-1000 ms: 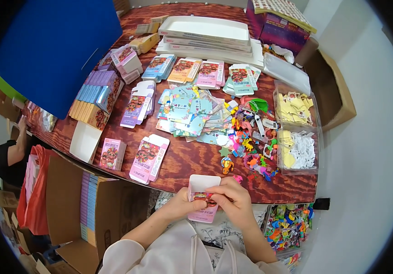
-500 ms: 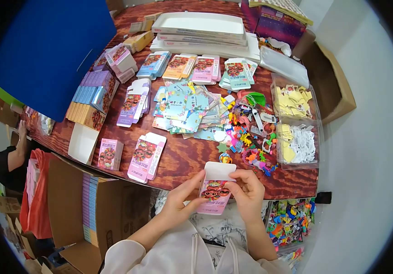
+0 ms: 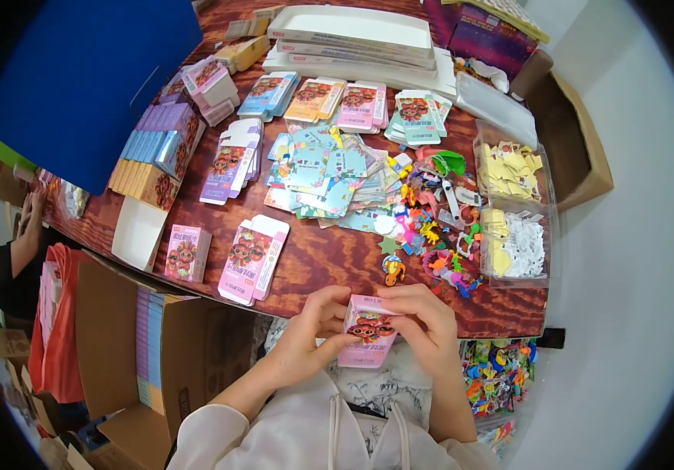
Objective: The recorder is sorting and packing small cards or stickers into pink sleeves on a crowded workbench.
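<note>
A small pink cardboard box (image 3: pixel 366 345) with printed cartoon figures is held upright over my lap, just in front of the table edge. My left hand (image 3: pixel 312 335) grips its left side, with the thumb across the front. On the opposite side my right hand (image 3: pixel 421 325) holds the box by its upper right edge, fingers at the top. The top flap is folded down and the lid looks closed. On the table nearby stand another made-up pink box (image 3: pixel 188 253) and a stack of flat pink boxes (image 3: pixel 252 260). A small orange and blue toy (image 3: pixel 393 270) lies just beyond my hands.
Printed cards (image 3: pixel 325 176) are heaped mid-table beside a pile of small plastic toys (image 3: pixel 435 223). A clear divided tray (image 3: pixel 554 205) holds yellow and white pieces. Filled boxes sit in a white tray (image 3: pixel 135 239) at left. A co-worker's arm (image 3: pixel 27 227) shows far left.
The white top flap of the pink box, upright before, is now folded down. My right fingers have come over the top. The view has shifted slightly.
</note>
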`<action>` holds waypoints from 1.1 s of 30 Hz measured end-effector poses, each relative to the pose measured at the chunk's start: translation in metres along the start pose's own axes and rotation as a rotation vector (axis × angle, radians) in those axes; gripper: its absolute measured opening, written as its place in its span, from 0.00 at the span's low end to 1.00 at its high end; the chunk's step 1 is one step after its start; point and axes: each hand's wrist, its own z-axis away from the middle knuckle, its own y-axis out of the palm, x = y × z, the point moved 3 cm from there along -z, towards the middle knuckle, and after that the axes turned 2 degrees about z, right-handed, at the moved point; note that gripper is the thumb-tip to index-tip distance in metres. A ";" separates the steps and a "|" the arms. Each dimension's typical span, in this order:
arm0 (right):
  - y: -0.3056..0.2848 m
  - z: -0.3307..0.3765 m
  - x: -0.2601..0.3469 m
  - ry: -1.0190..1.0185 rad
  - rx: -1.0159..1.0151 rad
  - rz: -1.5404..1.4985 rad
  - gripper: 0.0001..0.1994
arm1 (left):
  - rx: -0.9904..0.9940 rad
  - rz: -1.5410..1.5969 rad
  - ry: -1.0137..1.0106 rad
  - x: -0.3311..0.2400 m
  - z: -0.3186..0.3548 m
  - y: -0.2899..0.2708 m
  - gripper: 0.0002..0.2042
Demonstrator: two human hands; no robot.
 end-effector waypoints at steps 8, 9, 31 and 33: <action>0.019 0.004 -0.019 0.273 -0.056 -0.226 0.05 | 0.108 -0.140 -0.114 -0.005 -0.004 -0.007 0.33; 0.019 0.004 -0.019 0.326 -0.064 -0.250 0.04 | 0.141 -0.161 -0.127 -0.004 -0.003 -0.008 0.33; 0.007 0.002 0.003 -0.031 0.147 0.319 0.15 | 0.101 -0.129 -0.042 -0.006 -0.004 -0.016 0.36; 0.005 0.002 -0.001 -0.054 0.150 0.286 0.15 | 0.213 -0.344 0.076 -0.003 -0.005 -0.015 0.35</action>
